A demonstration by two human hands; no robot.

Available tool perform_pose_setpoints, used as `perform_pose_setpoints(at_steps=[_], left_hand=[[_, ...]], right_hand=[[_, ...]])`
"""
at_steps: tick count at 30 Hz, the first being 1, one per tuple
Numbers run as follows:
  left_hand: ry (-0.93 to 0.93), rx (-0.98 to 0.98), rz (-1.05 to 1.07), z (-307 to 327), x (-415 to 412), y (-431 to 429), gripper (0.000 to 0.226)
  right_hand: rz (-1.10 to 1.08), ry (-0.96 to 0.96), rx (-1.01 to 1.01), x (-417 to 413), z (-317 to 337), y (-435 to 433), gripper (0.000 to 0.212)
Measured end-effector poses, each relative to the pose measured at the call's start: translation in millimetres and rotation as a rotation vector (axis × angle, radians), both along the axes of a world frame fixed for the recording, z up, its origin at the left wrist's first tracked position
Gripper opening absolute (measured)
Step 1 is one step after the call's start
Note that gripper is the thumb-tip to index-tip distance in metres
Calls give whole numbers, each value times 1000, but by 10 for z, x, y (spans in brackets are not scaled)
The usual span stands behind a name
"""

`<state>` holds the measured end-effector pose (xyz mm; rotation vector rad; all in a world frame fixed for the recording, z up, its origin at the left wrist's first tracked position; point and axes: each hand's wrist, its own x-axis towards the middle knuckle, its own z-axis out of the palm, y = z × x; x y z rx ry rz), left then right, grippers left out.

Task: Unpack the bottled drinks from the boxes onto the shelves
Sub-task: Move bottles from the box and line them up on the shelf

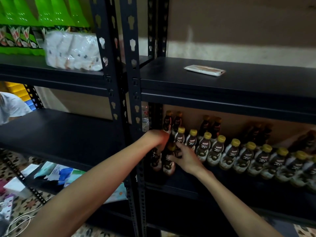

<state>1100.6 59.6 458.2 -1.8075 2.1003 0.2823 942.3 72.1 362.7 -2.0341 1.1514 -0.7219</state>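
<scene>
bottles at shelf end, clasped by left grip and right grip.

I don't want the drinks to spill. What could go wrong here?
The left hand and right hand hold two coffee bottles close to the front edge of the shelf, so one might slip off. They could also bump the packed row of Kopiko bottles and tip some like dominoes.
</scene>
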Motion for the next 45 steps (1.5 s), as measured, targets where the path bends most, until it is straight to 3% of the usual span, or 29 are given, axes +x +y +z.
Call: perform_pose_setpoints(at_steps=[4, 10, 14, 16, 19, 23, 26, 28, 33, 39, 43, 45], left_hand=[[-22, -17, -33, 0, 1, 20, 86], [16, 84, -10, 197, 21, -44, 48], [151, 7, -21, 423, -28, -183, 38], [180, -64, -20, 481, -100, -247, 39], [201, -121, 32, 414, -255, -387, 47], [252, -101, 98, 183, -351, -475, 43], [278, -44, 95, 96, -452, -496, 49], [305, -40, 139, 54, -496, -511, 51], [255, -82, 141, -28, -433, -563, 41], [191, -74, 183, -20, -287, -628, 41], [154, -92, 218, -27, -207, -648, 43], [144, -101, 228, -25, -178, -650, 46]], right_hand=[[3, -2, 9, 7, 27, 5, 37], [52, 21, 41, -63, 154, -36, 45], [-24, 35, -34, -223, 511, -154, 59], [-64, 73, -83, -323, 676, -262, 48], [-150, 244, -55, -446, 861, -437, 24], [-179, 586, 10, -429, 936, -599, 25], [-126, 665, 91, -346, 833, -739, 16], [-118, 694, 110, -302, 710, -835, 24], [-215, 597, 89, -273, 557, -929, 9], [-168, 485, 74, -94, 523, -932, 2], [-152, 396, 56, 67, 483, -932, 19], [-153, 360, 56, 114, 473, -935, 17]])
